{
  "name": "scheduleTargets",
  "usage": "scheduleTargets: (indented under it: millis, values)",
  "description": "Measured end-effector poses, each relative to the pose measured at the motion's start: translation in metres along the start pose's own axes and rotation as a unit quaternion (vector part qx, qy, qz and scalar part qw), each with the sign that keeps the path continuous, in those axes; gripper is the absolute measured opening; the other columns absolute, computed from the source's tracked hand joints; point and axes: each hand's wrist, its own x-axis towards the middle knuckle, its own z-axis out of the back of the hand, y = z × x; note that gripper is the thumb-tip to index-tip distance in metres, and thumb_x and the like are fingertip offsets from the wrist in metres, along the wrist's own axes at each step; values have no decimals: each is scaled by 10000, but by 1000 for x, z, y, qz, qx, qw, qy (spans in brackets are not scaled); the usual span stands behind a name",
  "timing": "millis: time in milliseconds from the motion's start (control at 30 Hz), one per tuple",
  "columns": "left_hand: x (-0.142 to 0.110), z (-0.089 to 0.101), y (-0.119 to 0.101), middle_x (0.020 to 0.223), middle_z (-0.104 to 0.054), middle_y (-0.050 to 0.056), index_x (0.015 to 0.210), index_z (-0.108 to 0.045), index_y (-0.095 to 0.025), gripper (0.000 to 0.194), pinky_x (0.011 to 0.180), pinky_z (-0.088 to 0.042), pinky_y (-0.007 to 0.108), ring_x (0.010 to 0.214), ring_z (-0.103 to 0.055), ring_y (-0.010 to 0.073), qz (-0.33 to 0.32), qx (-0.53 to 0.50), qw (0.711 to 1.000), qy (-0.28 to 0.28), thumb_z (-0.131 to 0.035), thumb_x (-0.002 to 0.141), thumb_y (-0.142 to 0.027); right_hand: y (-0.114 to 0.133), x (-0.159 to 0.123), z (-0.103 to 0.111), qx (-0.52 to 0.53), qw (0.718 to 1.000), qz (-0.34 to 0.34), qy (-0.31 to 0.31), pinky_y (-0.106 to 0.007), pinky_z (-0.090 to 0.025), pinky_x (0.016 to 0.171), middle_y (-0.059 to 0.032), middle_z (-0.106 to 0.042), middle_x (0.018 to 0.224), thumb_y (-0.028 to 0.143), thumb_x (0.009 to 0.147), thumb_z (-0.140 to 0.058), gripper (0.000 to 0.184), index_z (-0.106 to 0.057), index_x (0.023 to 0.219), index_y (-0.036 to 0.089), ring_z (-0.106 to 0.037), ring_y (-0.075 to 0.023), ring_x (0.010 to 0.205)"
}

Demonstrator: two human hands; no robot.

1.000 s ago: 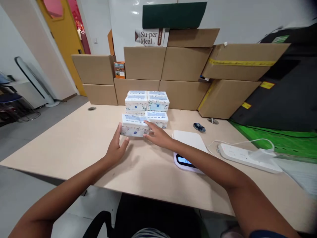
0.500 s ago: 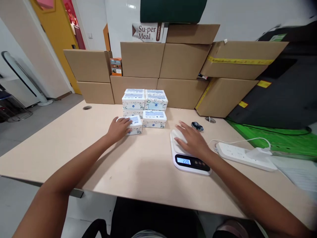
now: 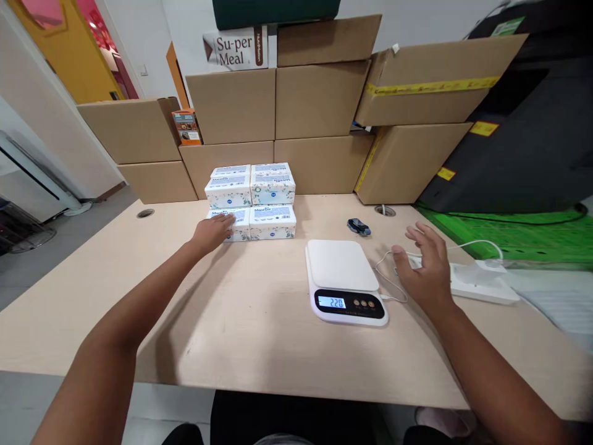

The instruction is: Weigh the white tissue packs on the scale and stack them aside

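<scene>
My left hand (image 3: 210,235) grips the left end of a tissue pack (image 3: 239,232), its fingers over the top edge; the thumb is hidden. That pack sits in the front row, beside another white printed tissue pack (image 3: 272,224). Behind them, more packs (image 3: 228,193) stand stacked higher in two columns. To the right lies a white digital scale (image 3: 343,266) with a bare plate; its lit display reads about 220. My right hand (image 3: 426,269) is raised right of the scale, fingers apart and holding nothing, in front of a white power strip (image 3: 484,290).
Cardboard boxes (image 3: 319,99) form a wall along the back of the table. A small dark object (image 3: 359,227) lies behind the scale. A white cable (image 3: 393,290) runs from the scale's right side. A green surface (image 3: 509,238) and a large black object (image 3: 519,167) stand at the right.
My right hand has lifted off the scale and moved right. My left hand has pushed the tissue pack back into line beside its neighbour. The view has shifted slightly.
</scene>
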Motion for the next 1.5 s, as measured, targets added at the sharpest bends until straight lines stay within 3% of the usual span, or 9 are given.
scheduleTargets:
  millis: [233,800,933,1067,1167,1267,1400,1500]
  values:
    - [2,3,-5,1741,-520,66,1575,-575,-272,495,1202,-537,449,1612,-503,300,1,1,1000,7,-473,1091,-297,22,-7,1,27,999,15,30,-697,-560,1174,-192,-613,1577,467,1021,-650,493,-656,1467,260,-671,-398,1404]
    - [-1,3,-8,1739,-519,86,1588,-547,-263,511,1208,-544,469,1623,-485,293,9,-23,1000,4,-497,1079,-260,19,-10,-4,47,998,2,47,-670,-615,1102,-214,-644,1542,486,1012,-657,481,-690,1418,230,-728,-384,1310]
    - [-2,1,-13,1733,-515,138,1593,-538,-215,531,1278,-459,484,1637,-455,329,6,-26,1000,-4,-521,1065,-267,19,-10,-5,50,998,-2,43,-658,-630,1075,-218,-655,1520,483,1012,-652,465,-696,1395,224,-723,-384,1316]
    - [2,5,-30,1808,-340,237,1670,-403,-117,702,1357,-304,540,1687,-343,385,-23,-31,999,-19,-586,1055,-400,19,-10,-6,56,997,-7,44,-642,-636,1064,-215,-658,1510,487,1011,-650,467,-692,1394,223,-739,-371,1282]
    - [17,16,-49,1853,-258,186,1703,-343,-148,779,1390,-215,498,1707,-303,348,-77,-37,996,-8,-614,1048,-472,20,-11,-9,63,997,-5,50,-646,-627,1074,-208,-660,1504,502,1014,-644,463,-691,1388,231,-750,-359,1255]
    - [39,28,-69,1805,-394,141,1656,-415,-208,756,1356,-284,448,1671,-374,318,-111,-46,993,17,-679,1011,-502,21,-12,-11,69,996,-14,59,-669,-600,1106,-203,-653,1514,524,1023,-631,469,-685,1390,237,-752,-351,1241]
    - [66,37,-90,1637,-564,225,1484,-531,-153,695,1274,-379,514,1574,-463,390,-86,-54,994,24,-777,926,-486,25,-14,-13,75,994,-34,72,-664,-579,1138,-191,-638,1538,539,1036,-615,460,-687,1380,242,-715,-351,1313]
    - [75,39,-100,1538,-602,247,1393,-539,-149,704,1183,-460,519,1505,-499,424,-65,-65,995,32,-825,861,-509,26,-13,-14,80,993,-32,77,-661,-564,1163,-178,-634,1542,540,1043,-608,459,-678,1397,256,-690,-351,1363]
